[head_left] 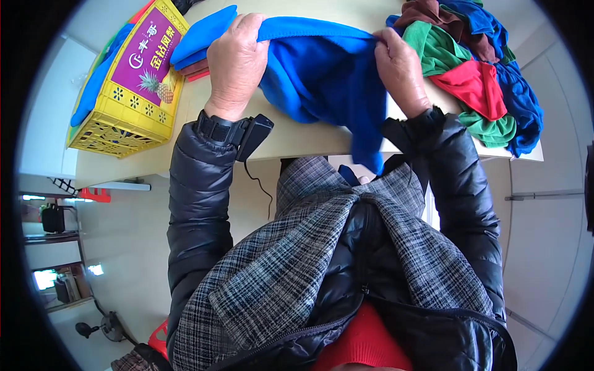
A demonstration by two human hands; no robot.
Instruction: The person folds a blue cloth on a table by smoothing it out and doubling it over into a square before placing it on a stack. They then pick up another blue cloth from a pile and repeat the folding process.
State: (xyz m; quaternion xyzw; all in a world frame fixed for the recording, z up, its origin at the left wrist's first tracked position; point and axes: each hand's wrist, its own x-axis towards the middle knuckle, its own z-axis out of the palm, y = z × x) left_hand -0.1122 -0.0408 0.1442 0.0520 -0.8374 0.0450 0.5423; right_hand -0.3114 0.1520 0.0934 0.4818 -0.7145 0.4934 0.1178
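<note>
A bright blue cloth [315,77] hangs stretched between my two hands above the table. My left hand [236,65] is closed on its upper left part, and my right hand [399,73] pinches its upper right edge. The lower part droops in folds, with one end falling past the table's near edge. Beside my left hand lies a stack of folded cloths [201,38], blue on top with brown and red below. Close to my right hand is a loose heap of crumpled cloths [473,86] in green, red, brown and blue.
At the left of the table [297,137] stands a yellow plastic crate [127,127] with a purple panel, holding colourful cloths. White cabinet doors [550,204] are on the right. A red stool [158,339] shows at the lower left. A thin black cable hangs from my left wrist device.
</note>
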